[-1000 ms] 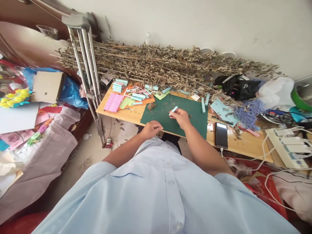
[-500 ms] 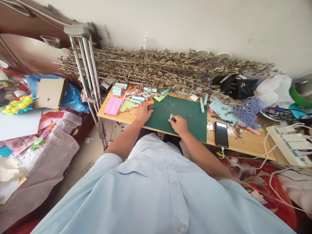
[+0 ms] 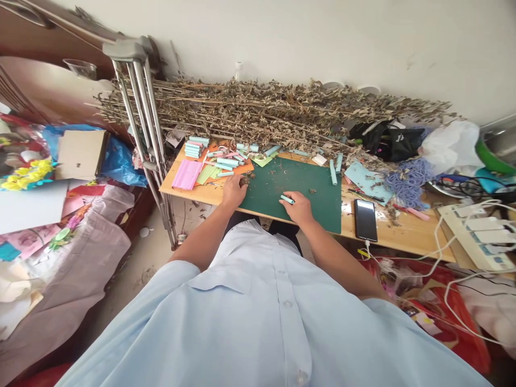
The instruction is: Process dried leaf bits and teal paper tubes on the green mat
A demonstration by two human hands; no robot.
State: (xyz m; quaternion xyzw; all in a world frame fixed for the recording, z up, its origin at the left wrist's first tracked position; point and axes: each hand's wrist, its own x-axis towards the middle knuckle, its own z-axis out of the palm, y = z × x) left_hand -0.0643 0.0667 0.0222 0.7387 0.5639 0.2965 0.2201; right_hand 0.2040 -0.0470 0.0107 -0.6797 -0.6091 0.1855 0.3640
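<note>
My right hand [image 3: 300,208] grips a small light-blue paper tube [image 3: 287,199], which lies nearly level, its end pointing left. Under it is the green cutting mat [image 3: 274,188]. At the mat's left edge, my left hand [image 3: 234,192] has its fingers curled round a pinch of dried leaves [image 3: 243,181]; the fingertips are partly hidden. More crumbled leaf lies just beyond that hand. A small leaf clump [image 3: 312,191] rests on the mat to the right of the tube. Several similar blue tubes [image 3: 228,162] lie at the back left.
Dried leafy stalks [image 3: 258,107] are heaped along the wall. Two blue tubes [image 3: 333,172] lie at the mat's back right corner. A phone [image 3: 366,220] on a cable, purple yarn [image 3: 409,183] and a power strip [image 3: 475,236] are to the right. Crutches [image 3: 141,107] stand at the left.
The paper tube has tipped from upright to nearly level in my right hand. My left hand has drawn slightly left and closer, with its fingers curled at the leaves.
</note>
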